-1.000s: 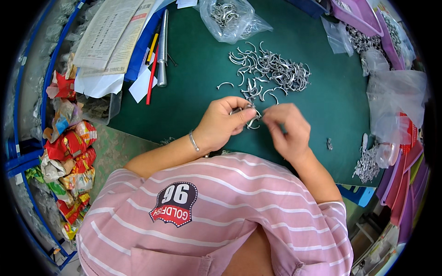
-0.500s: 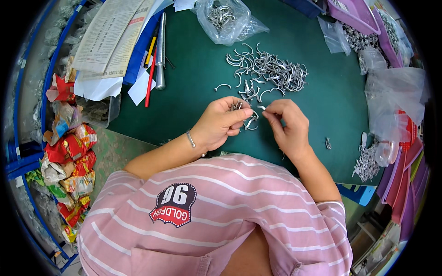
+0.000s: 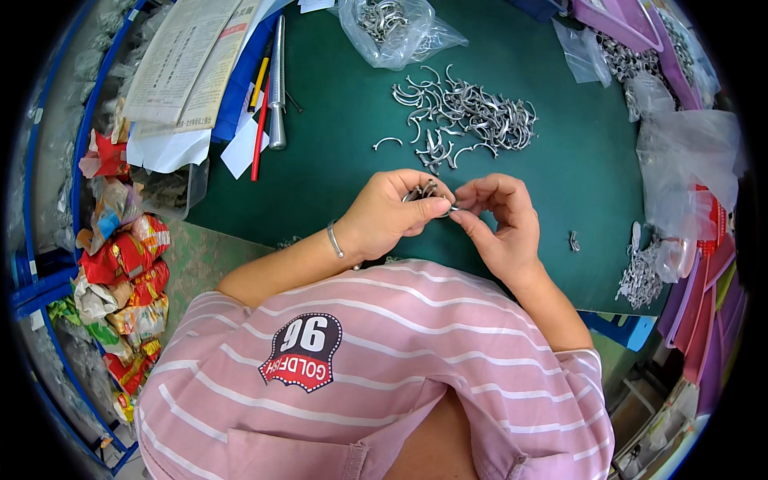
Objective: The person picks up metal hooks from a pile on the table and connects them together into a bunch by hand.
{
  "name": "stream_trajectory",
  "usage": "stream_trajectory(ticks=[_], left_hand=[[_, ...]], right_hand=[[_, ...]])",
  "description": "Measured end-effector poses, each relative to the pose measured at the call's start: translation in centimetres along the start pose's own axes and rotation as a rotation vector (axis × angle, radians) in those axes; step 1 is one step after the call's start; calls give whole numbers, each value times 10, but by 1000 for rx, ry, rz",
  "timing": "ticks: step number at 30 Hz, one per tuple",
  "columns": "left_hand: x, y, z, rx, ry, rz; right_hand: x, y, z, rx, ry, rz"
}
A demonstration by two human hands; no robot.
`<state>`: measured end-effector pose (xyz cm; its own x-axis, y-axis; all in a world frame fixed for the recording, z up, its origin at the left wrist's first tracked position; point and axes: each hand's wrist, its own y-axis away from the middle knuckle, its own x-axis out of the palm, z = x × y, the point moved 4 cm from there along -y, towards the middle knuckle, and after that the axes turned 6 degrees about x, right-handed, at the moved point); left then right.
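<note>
My left hand [image 3: 394, 212] is closed around a small bunch of curved silver metal clips [image 3: 422, 192], just above the green table mat [image 3: 336, 152]. My right hand [image 3: 498, 218] meets it from the right, its fingertips pinching one small silver clip [image 3: 450, 210] against the bunch. A silver bracelet [image 3: 334, 240] circles my left wrist. Beyond my hands lies a loose pile of the same curved clips [image 3: 472, 116].
A clear bag of metal parts [image 3: 392, 28] sits at the far edge. A metal rod [image 3: 277, 80], red and yellow pens [image 3: 259, 120] and papers [image 3: 188, 68] lie at left. Plastic bags [image 3: 688, 160] and small silver pieces [image 3: 640, 276] crowd the right; snack wrappers [image 3: 120, 264] are piled off the table's left.
Both hands have drawn together and slightly toward me, with the right fingertips now pressed against the bunch in the left hand.
</note>
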<state>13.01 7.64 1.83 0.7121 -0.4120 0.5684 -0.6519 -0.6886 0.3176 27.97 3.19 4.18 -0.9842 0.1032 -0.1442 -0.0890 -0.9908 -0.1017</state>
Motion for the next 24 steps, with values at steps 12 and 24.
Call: stream_trajectory(ticks=[12,24], left_hand=[[-12,6,-4,84,-14,-103],[-8,1,-8,103,2,-73]], right_hand=[[-144,27,10,85,506,-446],[-130,60,-3,221,518,-194]])
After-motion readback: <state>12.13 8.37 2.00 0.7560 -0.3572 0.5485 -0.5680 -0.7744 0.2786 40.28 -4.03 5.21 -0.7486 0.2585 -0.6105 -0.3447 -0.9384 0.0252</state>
